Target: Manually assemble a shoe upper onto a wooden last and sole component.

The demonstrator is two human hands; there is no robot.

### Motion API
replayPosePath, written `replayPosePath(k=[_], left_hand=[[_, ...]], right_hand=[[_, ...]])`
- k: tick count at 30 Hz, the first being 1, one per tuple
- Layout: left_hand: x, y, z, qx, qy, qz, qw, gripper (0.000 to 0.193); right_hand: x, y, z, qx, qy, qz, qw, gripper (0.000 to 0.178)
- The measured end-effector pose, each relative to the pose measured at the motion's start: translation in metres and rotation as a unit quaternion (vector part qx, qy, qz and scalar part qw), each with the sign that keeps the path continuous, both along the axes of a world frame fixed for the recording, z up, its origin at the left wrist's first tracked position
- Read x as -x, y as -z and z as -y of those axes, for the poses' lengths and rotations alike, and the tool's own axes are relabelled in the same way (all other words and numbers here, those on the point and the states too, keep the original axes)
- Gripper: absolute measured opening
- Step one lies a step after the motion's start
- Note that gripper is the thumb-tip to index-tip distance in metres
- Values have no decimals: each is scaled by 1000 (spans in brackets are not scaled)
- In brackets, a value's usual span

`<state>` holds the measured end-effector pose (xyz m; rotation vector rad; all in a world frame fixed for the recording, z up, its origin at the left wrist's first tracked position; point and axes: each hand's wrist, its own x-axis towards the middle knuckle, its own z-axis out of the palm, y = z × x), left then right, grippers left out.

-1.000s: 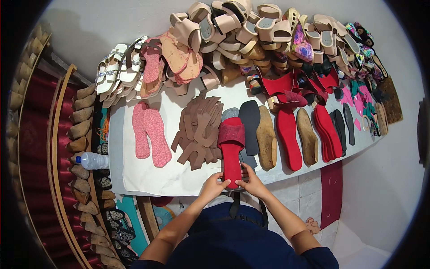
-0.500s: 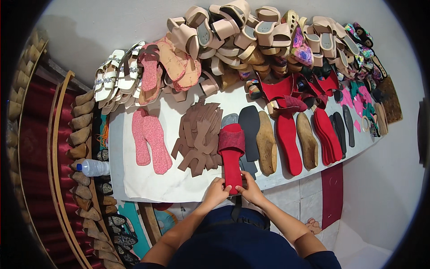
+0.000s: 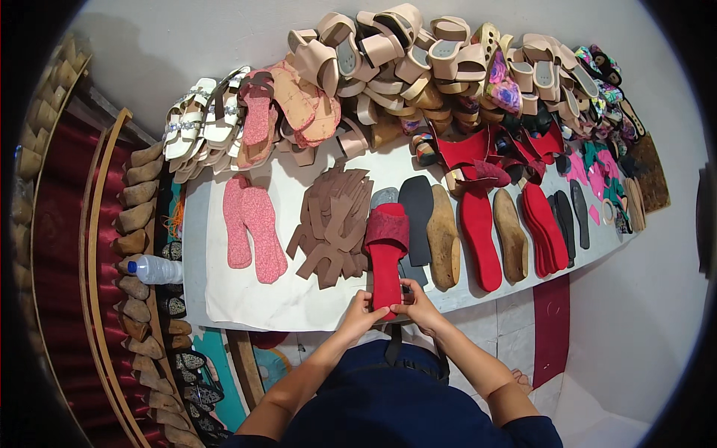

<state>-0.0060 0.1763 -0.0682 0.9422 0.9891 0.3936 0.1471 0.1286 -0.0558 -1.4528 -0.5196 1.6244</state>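
Observation:
A red slipper (image 3: 387, 254) with a darker red patterned strap lies at the table's near edge, toe pointing away from me. My left hand (image 3: 361, 313) grips its heel end from the left, thumb on the insole. From the right, my right hand (image 3: 420, 308) pinches the same heel end, thumb on top and fingers along the edge. Left of the slipper is a heap of brown cut strap pieces (image 3: 332, 224). To its right are a black sole (image 3: 416, 216) and a wooden shoe last (image 3: 444, 239).
Pink patterned insoles (image 3: 258, 231) lie at the left of the table (image 3: 224, 310). Red insoles (image 3: 480, 239) and another wooden last (image 3: 511, 231) are on the right. Piled sandals (image 3: 403, 67) line the back. A water bottle (image 3: 158, 269) and a rack of lasts (image 3: 138, 224) stand left.
Both hands keep hold of the slipper's heel. My right hand's fingers and thumb have shifted slightly on it. The whole view has moved a little.

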Motion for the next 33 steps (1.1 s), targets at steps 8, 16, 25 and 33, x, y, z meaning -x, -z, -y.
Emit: replayPosePath(k=[8, 16, 25, 33], left_hand=[[2, -9, -3, 67, -49, 46, 995, 53], [16, -15, 1, 61, 11, 47, 997, 56], [36, -8, 8, 8, 47, 18, 999, 65], [25, -33, 1, 12, -71, 85, 994, 65]], right_hand=[[-5, 8, -6, -7, 14, -19, 1000, 46], [-52, 9, -66, -16, 160, -426, 890, 35], [-69, 11, -107, -69, 100, -219, 968, 19], [-64, -16, -156, -80, 76, -174, 978, 19]])
